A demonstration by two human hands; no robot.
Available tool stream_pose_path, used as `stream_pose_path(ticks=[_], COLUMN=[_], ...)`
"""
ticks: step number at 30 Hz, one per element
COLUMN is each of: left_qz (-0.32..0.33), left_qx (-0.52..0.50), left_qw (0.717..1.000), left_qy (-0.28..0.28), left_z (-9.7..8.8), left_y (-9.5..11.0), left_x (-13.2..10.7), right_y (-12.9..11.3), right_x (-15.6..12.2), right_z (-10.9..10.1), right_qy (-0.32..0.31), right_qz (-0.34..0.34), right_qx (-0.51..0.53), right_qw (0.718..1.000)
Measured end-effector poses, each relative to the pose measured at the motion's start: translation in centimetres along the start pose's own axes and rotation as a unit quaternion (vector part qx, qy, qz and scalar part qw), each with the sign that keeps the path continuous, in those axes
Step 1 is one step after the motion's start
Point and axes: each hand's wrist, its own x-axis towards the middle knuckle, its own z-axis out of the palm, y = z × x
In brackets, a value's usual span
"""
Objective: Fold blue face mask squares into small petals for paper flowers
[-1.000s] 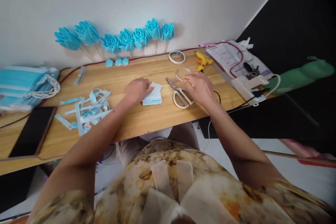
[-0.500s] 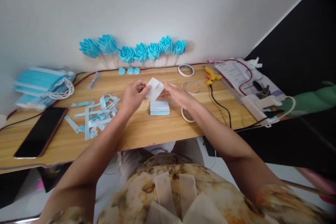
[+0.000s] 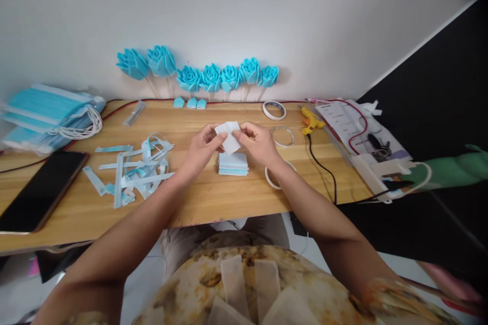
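Note:
My left hand (image 3: 201, 148) and my right hand (image 3: 257, 143) both pinch a small white square of mask fabric (image 3: 229, 135), held a little above the wooden table (image 3: 213, 198). Right under it lies a small stack of cut blue and white squares (image 3: 233, 164). White scissor handles (image 3: 271, 176) show just right of the stack, partly hidden under my right wrist.
Blue fabric roses (image 3: 213, 75) lean on the wall at the back. Cut mask strips (image 3: 133, 170) lie at left, with a black phone (image 3: 40, 190) and a pile of blue face masks (image 3: 49, 114). Tape rolls (image 3: 274, 109), a yellow glue gun (image 3: 312, 122) and cables sit at right.
A second ago my left hand rested on the stack and my right on the scissors. Both hands have since lifted one white square and hold it between them.

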Motion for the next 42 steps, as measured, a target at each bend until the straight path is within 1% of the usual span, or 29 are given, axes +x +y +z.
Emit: stream_pose_path(ticks=[2,4,6,8,11,14,16,18,21,24,26,28,33,37,39,42], left_qz=[0.008,0.013,0.013,0.004,-0.03,-0.051,-0.057,-0.066,-0.073,-0.07,-0.072,-0.079,-0.087,-0.066,-0.055,-0.044], left_qx=[0.018,0.036,0.045,0.036,-0.037,-0.148,-0.196,-0.224,-0.254,-0.273,-0.278,-0.279,-0.249,-0.199,-0.175,-0.146], left_qw=[1.0,0.999,0.998,0.999,0.999,0.987,0.978,0.971,0.962,0.957,0.956,0.956,0.964,0.978,0.982,0.986], left_qy=[0.0,-0.015,-0.03,-0.026,0.002,0.033,0.048,0.057,0.067,0.066,0.056,0.044,0.029,0.018,0.034,0.071], left_z=[-0.3,-0.6,-0.8,-0.9,-0.8,-0.7,-0.7,-0.7,-0.8,-0.7,-0.7,-0.5,-0.1,-0.2,-0.4,-0.5], left_y=[-0.2,-0.4,-0.7,-0.8,-0.6,-0.3,-0.1,0.0,0.0,-0.1,-0.2,-0.3,-0.5,-0.5,-0.7,-1.0], left_x=[0.2,0.3,0.5,0.6,0.7,0.7,0.7,0.8,0.8,0.8,0.8,0.7,0.4,0.5,0.6,0.8], right_y=[0.0,-0.1,-0.2,-0.2,0.1,0.6,0.8,0.8,0.6,0.8,1.1,1.4,1.6,1.3,1.1,1.0], right_x=[-0.4,-0.6,-0.7,-0.7,-0.6,-0.4,-0.4,-0.4,-0.6,-0.7,-0.6,-0.6,-0.4,-0.5,-0.5,-0.6], right_z=[0.0,-0.1,-0.3,-0.6,-1.1,-1.4,-1.4,-1.3,-1.2,-1.0,-0.7,-0.5,-0.3,-0.3,-0.3,-0.1], right_qy=[-0.007,-0.01,-0.003,0.02,0.065,0.083,0.072,0.05,0.008,-0.033,-0.049,-0.05,-0.013,-0.016,-0.008,0.01], right_qz=[-0.029,-0.054,-0.066,-0.067,-0.076,-0.132,-0.178,-0.21,-0.244,-0.265,-0.265,-0.254,-0.207,-0.188,-0.167,-0.105], right_qx=[-0.06,-0.108,-0.123,-0.103,-0.063,-0.069,-0.095,-0.133,-0.182,-0.2,-0.204,-0.198,-0.147,-0.103,-0.075,-0.027], right_qw=[0.998,0.993,0.99,0.992,0.993,0.985,0.977,0.967,0.952,0.943,0.941,0.945,0.967,0.977,0.983,0.994])
